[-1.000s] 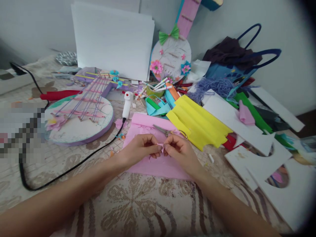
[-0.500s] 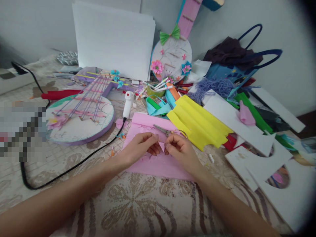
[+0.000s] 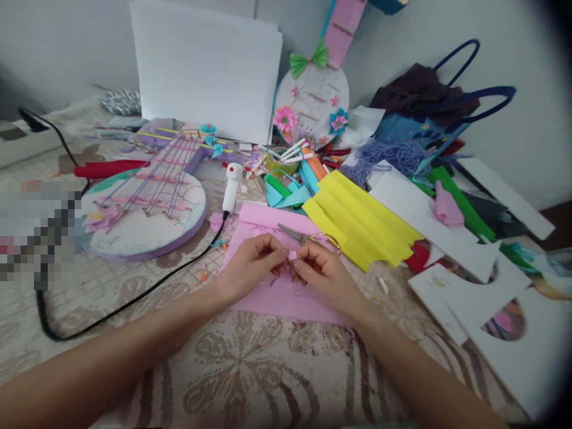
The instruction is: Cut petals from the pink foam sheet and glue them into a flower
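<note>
Both my hands meet over a sheet of pink crepe paper [image 3: 263, 298] spread on the tablecloth. My left hand [image 3: 263, 259] pinches a small pink paper piece [image 3: 292, 255] between thumb and fingers. My right hand [image 3: 315, 265] grips the same piece from the other side, its fingertips almost touching the left ones. Most of the piece is hidden behind the fingers. Just beyond my hands, a pair of scissors [image 3: 295, 232] lies on the pink paper, its loops to the right. The far edge of the sheet is rolled up.
A white glue gun [image 3: 231, 187] stands behind the sheet, its black cord [image 3: 165, 277] looping left. To the left lies a decorated banjo-like craft [image 3: 147, 214]. Yellow crepe paper [image 3: 361, 217] and cut white boards [image 3: 447, 298] lie right. Another decorated instrument [image 3: 313, 104] leans on the wall.
My hands have drawn closer together, the right one shifting slightly left. Less of the small pink piece shows between the fingertips. The view has shifted a little.
</note>
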Demonstrator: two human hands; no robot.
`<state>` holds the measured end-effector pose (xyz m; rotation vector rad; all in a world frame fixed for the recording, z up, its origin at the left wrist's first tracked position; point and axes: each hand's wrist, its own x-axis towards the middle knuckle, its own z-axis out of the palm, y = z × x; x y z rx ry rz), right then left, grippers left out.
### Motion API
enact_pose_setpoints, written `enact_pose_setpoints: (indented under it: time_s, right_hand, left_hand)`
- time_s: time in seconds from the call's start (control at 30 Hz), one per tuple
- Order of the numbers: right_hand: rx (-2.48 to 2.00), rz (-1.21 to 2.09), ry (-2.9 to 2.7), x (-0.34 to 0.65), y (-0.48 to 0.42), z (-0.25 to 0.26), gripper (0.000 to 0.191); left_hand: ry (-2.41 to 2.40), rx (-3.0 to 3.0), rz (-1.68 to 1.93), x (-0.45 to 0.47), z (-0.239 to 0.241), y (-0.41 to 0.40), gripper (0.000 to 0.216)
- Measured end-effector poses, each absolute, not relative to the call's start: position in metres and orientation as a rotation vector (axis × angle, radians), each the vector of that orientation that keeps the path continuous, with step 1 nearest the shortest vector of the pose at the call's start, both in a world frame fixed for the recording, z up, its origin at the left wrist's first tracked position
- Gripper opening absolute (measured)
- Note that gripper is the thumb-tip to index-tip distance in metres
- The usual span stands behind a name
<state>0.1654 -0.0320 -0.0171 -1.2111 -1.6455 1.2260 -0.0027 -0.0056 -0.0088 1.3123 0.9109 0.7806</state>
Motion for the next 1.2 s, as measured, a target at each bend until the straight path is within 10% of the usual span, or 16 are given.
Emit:
enact_pose_setpoints:
  time_s: [0.4,0.87,1.2]
  right_hand:
    - [-1.289,1.132,-1.698,0.165,-0.034,-0.013,0.007]
    - [-1.798,0.154,-2.155,0.209,-0.011,-0.023,0.010]
    - [-1.492,0.804,-1.750,0.195,-0.019,-0.006,0.014]
  left_hand:
    - [0.931,1.333,0.664,-0.005,-0.008,-0.004,0.015]
    - [0.855,1.136,0.617,-0.006,-0.004,-0.002,0.017]
    - [0.831,1.191,0.661,-0.008,-0.005,0.003,0.019]
